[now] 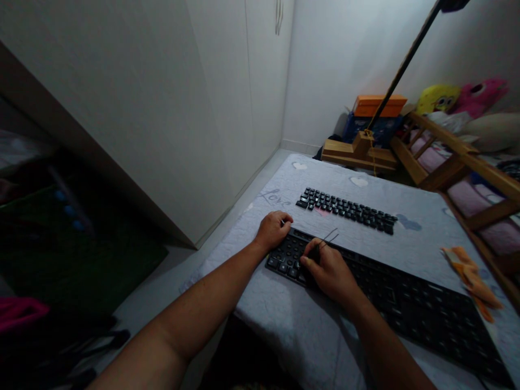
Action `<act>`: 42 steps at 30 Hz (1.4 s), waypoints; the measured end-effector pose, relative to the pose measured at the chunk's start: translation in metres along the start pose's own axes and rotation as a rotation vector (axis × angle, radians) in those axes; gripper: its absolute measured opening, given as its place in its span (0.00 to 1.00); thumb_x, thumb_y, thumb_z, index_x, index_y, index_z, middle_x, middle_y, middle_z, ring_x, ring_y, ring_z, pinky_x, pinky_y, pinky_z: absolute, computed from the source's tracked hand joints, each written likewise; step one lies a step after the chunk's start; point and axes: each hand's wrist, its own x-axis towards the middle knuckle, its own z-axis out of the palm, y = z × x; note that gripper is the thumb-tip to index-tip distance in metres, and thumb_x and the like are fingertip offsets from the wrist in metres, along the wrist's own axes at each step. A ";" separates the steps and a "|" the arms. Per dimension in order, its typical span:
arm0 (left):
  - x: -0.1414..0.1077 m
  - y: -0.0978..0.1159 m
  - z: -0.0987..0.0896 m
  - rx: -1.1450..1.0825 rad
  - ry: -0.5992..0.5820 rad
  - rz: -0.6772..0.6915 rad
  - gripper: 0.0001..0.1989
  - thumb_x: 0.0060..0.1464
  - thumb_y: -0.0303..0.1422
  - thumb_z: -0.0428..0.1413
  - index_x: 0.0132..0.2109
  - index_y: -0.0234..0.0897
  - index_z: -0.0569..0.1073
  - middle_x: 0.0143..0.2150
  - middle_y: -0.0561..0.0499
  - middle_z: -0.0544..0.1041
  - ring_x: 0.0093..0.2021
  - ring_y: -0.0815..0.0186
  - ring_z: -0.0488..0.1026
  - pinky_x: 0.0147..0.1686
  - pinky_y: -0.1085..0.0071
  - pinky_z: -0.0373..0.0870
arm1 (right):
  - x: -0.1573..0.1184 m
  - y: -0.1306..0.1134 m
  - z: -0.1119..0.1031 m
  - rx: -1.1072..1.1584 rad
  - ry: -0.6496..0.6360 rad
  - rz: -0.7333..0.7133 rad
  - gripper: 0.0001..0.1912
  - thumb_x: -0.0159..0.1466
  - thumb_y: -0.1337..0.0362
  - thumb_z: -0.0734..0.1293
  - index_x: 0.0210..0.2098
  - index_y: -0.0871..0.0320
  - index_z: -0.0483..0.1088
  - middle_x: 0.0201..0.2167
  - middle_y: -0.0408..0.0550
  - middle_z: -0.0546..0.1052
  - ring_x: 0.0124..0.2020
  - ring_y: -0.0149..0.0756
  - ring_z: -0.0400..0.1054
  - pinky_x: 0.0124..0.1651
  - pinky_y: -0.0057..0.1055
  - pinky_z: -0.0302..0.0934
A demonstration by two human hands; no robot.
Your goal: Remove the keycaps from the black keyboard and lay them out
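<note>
Basically, a thin dark wire tool (pixel 330 234) is pinched between thumb and fingers of the right hand (pixel 327 268), low over the left part of a black keyboard (pixel 406 298); 2 slim prongs are seen sticking up past the knuckles. The tool's lower end is hidden by the fingers. The left hand (pixel 275 232) is set at the keyboard's far left corner, fingers curled in; whether anything is pinched there cannot be told.

The keyboard is laid flat and slantwise along the near side of a pale quilted cover (pixel 260 303), its right end nearer the camera. Square keycaps (pixel 283 267) are seen at its near left corner, with small round fittings exposed behind them. Beyond the keyboard, well apart from it, loose black keys (pixel 349 211) are lined up in rows. A crumpled orange cloth (pixel 471 276) is placed near the keyboard's right end.

Further out, a wooden stand (pixel 359 154) with a dark pole is seen past the cover's far edge, an orange box (pixel 379 105) behind it. Plush toys (pixel 439 98) are seen beyond a wooden rail (pixel 467 154) at right; the left is filled by a pale wardrobe (pixel 215 108).
</note>
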 end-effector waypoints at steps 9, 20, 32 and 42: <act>0.001 -0.001 0.000 -0.001 0.001 0.005 0.08 0.52 0.24 0.54 0.35 0.37 0.78 0.36 0.51 0.80 0.38 0.66 0.75 0.46 0.69 0.71 | 0.003 0.003 -0.001 0.081 0.003 0.006 0.04 0.58 0.63 0.65 0.33 0.56 0.67 0.25 0.41 0.72 0.26 0.34 0.66 0.32 0.30 0.58; 0.001 -0.001 0.000 -0.015 0.006 0.000 0.08 0.52 0.24 0.54 0.35 0.36 0.78 0.36 0.50 0.80 0.37 0.66 0.75 0.45 0.70 0.71 | -0.007 0.000 0.004 -0.007 -0.002 -0.008 0.03 0.60 0.63 0.63 0.34 0.55 0.65 0.24 0.42 0.71 0.27 0.36 0.66 0.33 0.31 0.58; 0.000 -0.001 0.000 -0.020 0.003 -0.007 0.08 0.51 0.24 0.54 0.35 0.36 0.78 0.36 0.50 0.80 0.36 0.66 0.75 0.43 0.71 0.71 | -0.008 0.002 0.004 0.060 0.040 0.037 0.04 0.60 0.62 0.64 0.34 0.55 0.65 0.21 0.41 0.70 0.24 0.35 0.65 0.29 0.30 0.56; 0.000 0.000 -0.001 -0.027 -0.005 -0.007 0.08 0.52 0.24 0.55 0.36 0.36 0.78 0.36 0.50 0.79 0.37 0.65 0.74 0.44 0.69 0.71 | 0.000 0.013 0.001 0.221 0.044 0.074 0.08 0.60 0.58 0.66 0.35 0.55 0.66 0.24 0.41 0.72 0.25 0.35 0.65 0.29 0.30 0.57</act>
